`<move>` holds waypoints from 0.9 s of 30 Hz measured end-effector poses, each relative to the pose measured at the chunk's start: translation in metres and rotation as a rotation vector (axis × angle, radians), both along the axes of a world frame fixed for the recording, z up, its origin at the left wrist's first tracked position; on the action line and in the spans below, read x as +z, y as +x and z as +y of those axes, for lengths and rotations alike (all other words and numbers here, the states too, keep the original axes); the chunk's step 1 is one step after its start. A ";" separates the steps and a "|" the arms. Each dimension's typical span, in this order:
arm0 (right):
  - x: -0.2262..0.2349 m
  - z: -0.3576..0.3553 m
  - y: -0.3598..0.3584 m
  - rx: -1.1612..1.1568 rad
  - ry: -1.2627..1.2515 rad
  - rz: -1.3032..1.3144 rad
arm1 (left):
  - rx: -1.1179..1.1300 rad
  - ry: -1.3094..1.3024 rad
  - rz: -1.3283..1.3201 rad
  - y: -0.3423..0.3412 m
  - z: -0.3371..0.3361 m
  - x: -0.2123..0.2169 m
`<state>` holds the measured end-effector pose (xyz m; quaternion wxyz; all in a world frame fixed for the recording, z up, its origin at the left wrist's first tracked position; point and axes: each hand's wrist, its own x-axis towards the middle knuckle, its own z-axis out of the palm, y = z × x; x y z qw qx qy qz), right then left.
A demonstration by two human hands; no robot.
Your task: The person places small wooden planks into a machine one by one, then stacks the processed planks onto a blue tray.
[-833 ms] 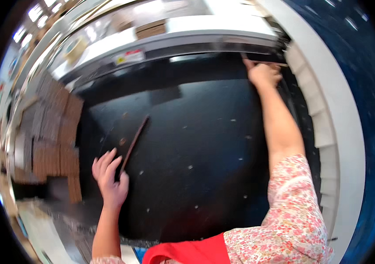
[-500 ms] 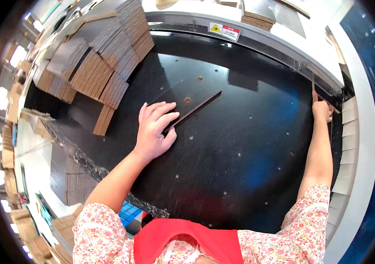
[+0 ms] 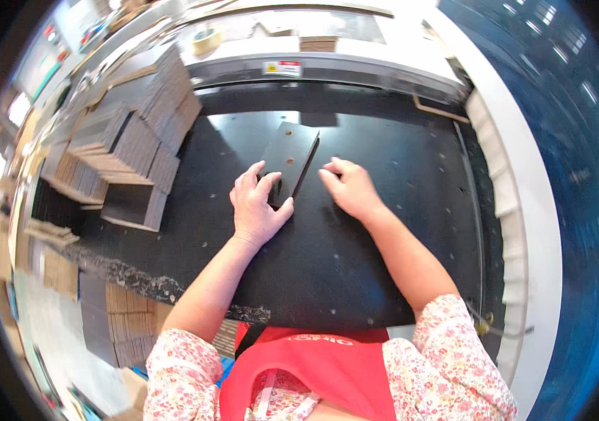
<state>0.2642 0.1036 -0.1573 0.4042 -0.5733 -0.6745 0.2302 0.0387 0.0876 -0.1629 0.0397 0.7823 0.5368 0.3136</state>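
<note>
A dark rectangular board (image 3: 301, 149) with two small brown-rimmed holes lies on the black worktop (image 3: 377, 266). My left hand (image 3: 257, 203) is at its near end, fingers curved over the top and thumb by the right corner, gripping the board. Just right of the board, my right hand (image 3: 353, 188) is closed, fingers curled and thumb side toward the board's long edge. Whatever it may hold is hidden. A visible space separates this hand from the board.
Stacked dark-faced boards (image 3: 124, 151) with brown edges fill the worktop's left side. A grey machine beam (image 3: 356, 74) bearing a warning label (image 3: 282, 68) spans the back. Pale folded covers (image 3: 507, 182) line the right. A tape roll (image 3: 207, 41) sits beyond the beam.
My right hand has come from the far right end of the beam to beside the board. The view has shifted. My left hand stays at the board's near end.
</note>
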 end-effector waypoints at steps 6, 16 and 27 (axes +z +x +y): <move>0.011 -0.055 0.033 -0.213 -0.154 0.226 | -0.073 -0.088 -0.088 0.083 -0.032 -0.002; -0.024 -0.170 0.131 -0.554 0.135 -0.229 | -0.142 -0.236 0.204 0.173 -0.029 0.010; -0.023 -0.194 0.142 -0.539 0.322 -0.220 | -0.295 -0.513 0.259 0.293 0.009 0.072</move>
